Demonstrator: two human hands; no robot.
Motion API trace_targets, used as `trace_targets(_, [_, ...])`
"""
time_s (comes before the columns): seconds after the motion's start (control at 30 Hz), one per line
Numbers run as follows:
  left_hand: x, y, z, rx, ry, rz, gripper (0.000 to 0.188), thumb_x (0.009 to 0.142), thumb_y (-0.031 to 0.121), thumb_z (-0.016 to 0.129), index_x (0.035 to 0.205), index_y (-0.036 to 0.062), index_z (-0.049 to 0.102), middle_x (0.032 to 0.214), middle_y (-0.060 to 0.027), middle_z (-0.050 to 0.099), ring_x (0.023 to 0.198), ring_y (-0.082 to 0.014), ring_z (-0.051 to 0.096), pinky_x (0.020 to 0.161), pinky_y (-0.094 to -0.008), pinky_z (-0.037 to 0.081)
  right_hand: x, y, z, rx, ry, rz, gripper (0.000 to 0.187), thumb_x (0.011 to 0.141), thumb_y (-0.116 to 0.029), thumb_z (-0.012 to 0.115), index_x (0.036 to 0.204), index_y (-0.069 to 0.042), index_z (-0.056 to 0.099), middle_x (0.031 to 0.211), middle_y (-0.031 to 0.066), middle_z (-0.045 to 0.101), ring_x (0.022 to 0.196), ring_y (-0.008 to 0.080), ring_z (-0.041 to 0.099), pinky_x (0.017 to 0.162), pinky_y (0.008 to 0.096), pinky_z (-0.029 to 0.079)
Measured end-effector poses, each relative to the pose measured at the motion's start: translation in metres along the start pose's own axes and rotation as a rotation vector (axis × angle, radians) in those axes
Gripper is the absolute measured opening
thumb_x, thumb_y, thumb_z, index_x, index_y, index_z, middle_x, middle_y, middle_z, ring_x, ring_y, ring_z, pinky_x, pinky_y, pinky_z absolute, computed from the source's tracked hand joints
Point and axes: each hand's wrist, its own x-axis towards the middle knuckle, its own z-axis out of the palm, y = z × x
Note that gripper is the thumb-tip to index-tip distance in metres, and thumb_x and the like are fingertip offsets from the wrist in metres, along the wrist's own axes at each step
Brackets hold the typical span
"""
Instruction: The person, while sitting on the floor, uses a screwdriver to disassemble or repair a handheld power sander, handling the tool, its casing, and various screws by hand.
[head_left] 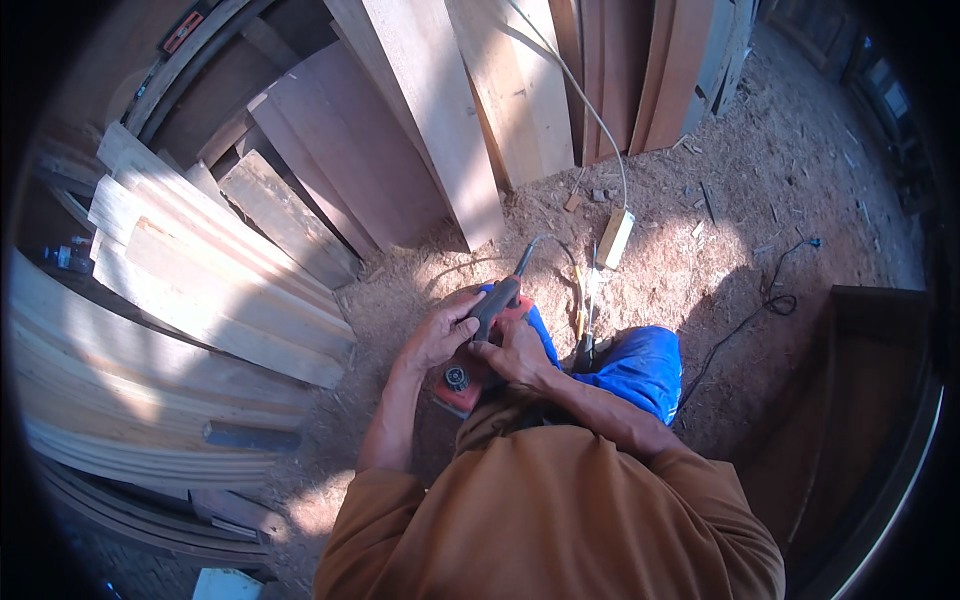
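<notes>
A corded power tool that looks like an electric planer [491, 312], with a dark handle, a red body and a round knob, is held close over my lap. My left hand [440, 334] is closed on the handle side, its thumb and fingers lying along the dark grip. From the other side my right hand [515, 352] wraps round the body near the handle. The planer's cord [545, 238] loops out of the handle end toward the ground. My palms hide part of the body, and its underside is out of sight.
Long boards [225, 285] lie stacked at my left, and more planks [440, 120] lean ahead. A pale extension block [615, 238] with a white cable sits on shavings-covered ground. A black cord [740, 325] trails at right, beside a dark wooden frame [870, 305].
</notes>
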Motion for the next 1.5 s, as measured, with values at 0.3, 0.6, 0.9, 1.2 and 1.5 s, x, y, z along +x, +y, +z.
trace_targets(0.3, [0.004,0.001,0.002,-0.009,-0.017,0.003,0.073,0.101,0.041,0.065,0.152,-0.0072,0.042,0.143,-0.0144,0.058,0.131,-0.0185,0.053,0.113,-0.0351,0.041,0.011,0.021,-0.009,0.104,-0.145,-0.072,0.040,0.089,-0.031,0.076,0.110,0.002,0.067,0.099,0.0198,0.073,0.096,0.0326,0.072,0.086,0.0437,0.054])
trace_targets(0.6, [-0.015,-0.020,-0.002,-0.197,0.029,-0.061,0.067,0.098,0.030,0.069,0.152,-0.0023,0.045,0.139,-0.0142,0.061,0.127,-0.0188,0.057,0.112,-0.0362,0.040,0.056,0.072,-0.048,0.075,0.247,0.013,0.045,0.098,-0.036,0.067,0.117,0.004,0.061,0.096,0.0166,0.072,0.089,0.0252,0.071,0.082,0.0377,0.056])
trace_targets(0.9, [-0.020,-0.013,0.000,-0.362,0.010,0.055,0.060,0.096,0.029,0.067,0.145,-0.0024,0.052,0.119,-0.0098,0.067,0.107,-0.0161,0.064,0.099,-0.0329,0.050,0.058,0.059,-0.051,0.768,-0.090,0.159,0.016,0.099,-0.016,0.064,0.100,-0.001,0.069,0.083,0.0027,0.066,0.073,0.0109,0.060,0.065,0.0280,0.049])
trace_targets(1.2, [-0.018,-0.013,0.000,-0.277,0.065,-0.239,0.050,0.098,0.038,0.058,0.129,-0.0007,0.064,0.088,-0.0055,0.066,0.069,-0.0093,0.060,0.061,-0.0250,0.050,0.023,0.037,-0.070,0.551,-0.133,0.056,0.016,0.096,-0.010,0.065,0.108,0.000,0.068,0.092,0.0049,0.070,0.082,0.0121,0.064,0.074,0.0289,0.051])
trace_targets(1.5, [-0.016,-0.003,0.012,-0.475,0.191,-0.285,0.048,0.099,0.037,0.055,0.125,-0.0033,0.065,0.085,-0.0051,0.068,0.068,-0.0089,0.062,0.058,-0.0223,0.050,0.024,0.035,-0.069,0.247,-0.039,0.102,0.033,0.095,-0.029,0.072,0.106,0.002,0.069,0.095,0.0153,0.074,0.087,0.0233,0.071,0.081,0.0372,0.054])
